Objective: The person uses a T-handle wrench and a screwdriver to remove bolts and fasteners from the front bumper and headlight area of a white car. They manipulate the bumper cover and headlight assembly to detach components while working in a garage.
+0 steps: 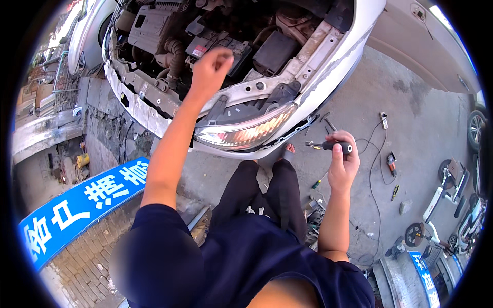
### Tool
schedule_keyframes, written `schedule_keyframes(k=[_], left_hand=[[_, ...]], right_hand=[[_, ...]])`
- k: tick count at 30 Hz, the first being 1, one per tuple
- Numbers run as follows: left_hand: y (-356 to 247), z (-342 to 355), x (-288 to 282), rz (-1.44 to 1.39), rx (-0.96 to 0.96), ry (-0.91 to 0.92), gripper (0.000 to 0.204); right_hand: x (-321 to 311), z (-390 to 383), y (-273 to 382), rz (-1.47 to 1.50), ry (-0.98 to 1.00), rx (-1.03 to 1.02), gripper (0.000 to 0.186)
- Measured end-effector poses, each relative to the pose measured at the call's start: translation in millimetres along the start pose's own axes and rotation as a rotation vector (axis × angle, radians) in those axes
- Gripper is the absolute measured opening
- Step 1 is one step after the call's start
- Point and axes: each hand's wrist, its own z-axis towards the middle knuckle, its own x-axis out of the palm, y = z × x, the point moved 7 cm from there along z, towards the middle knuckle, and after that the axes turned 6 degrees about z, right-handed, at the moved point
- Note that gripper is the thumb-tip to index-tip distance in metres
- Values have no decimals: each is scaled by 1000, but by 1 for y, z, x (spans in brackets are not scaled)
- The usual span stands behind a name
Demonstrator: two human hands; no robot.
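My left hand [209, 74] is raised over the front of the engine bay with its fingers curled in. Whatever those fingers may hold is hidden. Just beyond the hand sits a car battery [237, 55], partly covered by it. My right hand [343, 165] is closed round the dark handle of a screwdriver [336, 147], off to the right of the car. The tool's short metal shaft points left. Between my two hands lies the car's headlight [249, 129], seated in the front corner below a pale metal crossmember [246, 90].
A black lidded box [276, 53] and the grey engine cover [150, 30] fill the bay. A hammer [328, 123], a power strip [383, 120], a cable and an angle grinder [392, 163] lie on the concrete. Scooters [444, 190] stand right; a blue sign [84, 208] is left.
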Motion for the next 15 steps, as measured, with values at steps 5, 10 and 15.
schedule_keyframes(k=[5,10,15], left_hand=[[40,-173,-56,194,-274,-78,13],[45,-244,-50,33,-275,-167,11],[74,-266,-54,-210,-394,-208,12]], right_hand=[[113,55,2,693,217,-24,20],[244,81,-31,682,405,-51,37],[294,70,-69,448,344,-32,35]])
